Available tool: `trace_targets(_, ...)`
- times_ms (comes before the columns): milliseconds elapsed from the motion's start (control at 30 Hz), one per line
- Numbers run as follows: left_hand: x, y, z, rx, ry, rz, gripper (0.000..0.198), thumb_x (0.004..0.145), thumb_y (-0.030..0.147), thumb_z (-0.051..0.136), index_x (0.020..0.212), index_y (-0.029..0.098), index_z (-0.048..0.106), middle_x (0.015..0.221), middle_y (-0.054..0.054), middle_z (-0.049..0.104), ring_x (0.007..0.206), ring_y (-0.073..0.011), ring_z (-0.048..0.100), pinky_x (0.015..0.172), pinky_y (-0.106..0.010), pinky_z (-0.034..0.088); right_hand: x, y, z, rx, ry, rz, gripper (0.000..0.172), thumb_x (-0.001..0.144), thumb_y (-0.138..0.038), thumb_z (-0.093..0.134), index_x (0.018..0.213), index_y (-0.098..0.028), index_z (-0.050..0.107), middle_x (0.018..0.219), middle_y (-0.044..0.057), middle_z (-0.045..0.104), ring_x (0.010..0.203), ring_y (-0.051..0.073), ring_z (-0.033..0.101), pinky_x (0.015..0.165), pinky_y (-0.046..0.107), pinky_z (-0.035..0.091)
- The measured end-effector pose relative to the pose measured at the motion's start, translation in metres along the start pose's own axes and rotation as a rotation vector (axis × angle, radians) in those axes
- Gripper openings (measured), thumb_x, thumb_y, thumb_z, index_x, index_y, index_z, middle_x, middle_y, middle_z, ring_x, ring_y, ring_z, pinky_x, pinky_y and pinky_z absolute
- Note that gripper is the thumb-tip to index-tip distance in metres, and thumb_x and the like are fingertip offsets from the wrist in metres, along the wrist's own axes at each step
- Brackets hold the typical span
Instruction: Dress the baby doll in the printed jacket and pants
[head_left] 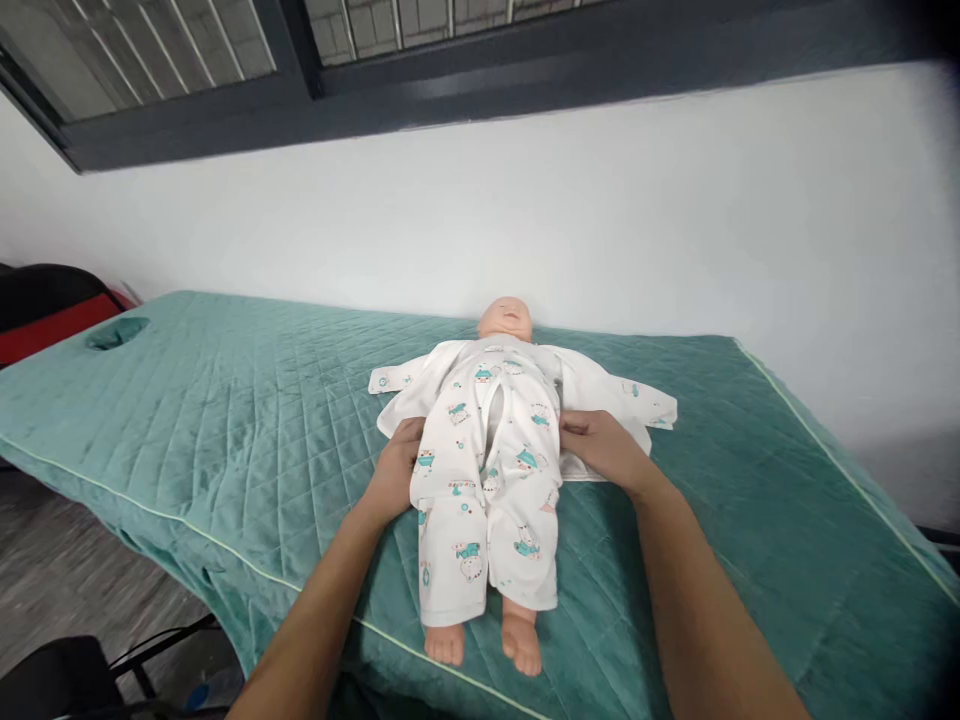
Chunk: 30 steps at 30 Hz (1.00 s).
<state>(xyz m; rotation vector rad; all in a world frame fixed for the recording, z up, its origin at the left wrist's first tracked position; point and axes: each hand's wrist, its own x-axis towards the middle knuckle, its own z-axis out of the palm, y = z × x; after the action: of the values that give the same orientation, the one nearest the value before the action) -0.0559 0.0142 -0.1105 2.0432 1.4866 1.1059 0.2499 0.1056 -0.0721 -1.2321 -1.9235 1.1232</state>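
Note:
A baby doll (507, 318) lies face up on a teal quilted table (247, 420), its bare feet pointing toward me. It wears white printed trousers (487, 520), and an open white printed top (600, 395) is spread flat beneath it. My left hand (394, 475) presses against the left side of the trousers at the hip, its fingers tucked under the cloth. My right hand (600, 445) rests at the doll's other hip, fingers pinched on the edge of the trousers.
A white wall rises just behind the table, with a dark-framed window (300, 90) above. The table has a face hole (116, 333) at its far left end. A red and black seat (45, 315) stands beyond it. Dark chair parts and cables (97, 670) sit on the floor at lower left.

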Motion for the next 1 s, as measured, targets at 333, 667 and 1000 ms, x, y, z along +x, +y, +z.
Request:
trace_targets(333, 0.081, -0.005, 0.002, -0.356, 0.342, -0.418, 0.027, 0.083, 0.039, 0.067, 0.096, 0.017, 0.075, 0.099, -0.008, 0.076, 0.093, -0.0219, 0.067, 0.089, -0.035, 0.050, 0.017, 0.007, 0.015, 0.357, 0.188, 0.117, 0.026, 0.071, -0.033, 0.069, 0.089, -0.023, 0.054, 0.076, -0.003, 0.060, 0.064, 0.013, 0.053, 0.056, 0.025, 0.041)
trace_targets(667, 0.102, -0.022, 0.010, -0.539, 0.107, -0.412, 0.018, 0.079, 0.034, 0.067, 0.085, 0.017, 0.068, 0.082, 0.000, 0.068, 0.073, -0.0131, 0.056, 0.067, -0.025, 0.041, 0.020, 0.005, 0.007, 0.243, -0.008, 0.179, 0.016, 0.074, -0.031, 0.065, 0.071, -0.019, 0.055, 0.063, -0.006, 0.049, 0.060, 0.009, 0.040, 0.057, 0.024, 0.031)
trace_targets(1000, 0.090, -0.013, -0.009, -0.731, -0.272, -0.482, 0.024, 0.060, 0.015, 0.073, 0.083, 0.018, 0.074, 0.082, -0.004, 0.075, 0.084, -0.0243, 0.067, 0.072, -0.032, 0.053, 0.020, 0.006, 0.009, 0.300, -0.034, 0.208, 0.015, 0.074, -0.029, 0.070, 0.085, -0.022, 0.063, 0.082, -0.001, 0.068, 0.078, 0.018, 0.059, 0.071, 0.029, 0.046)
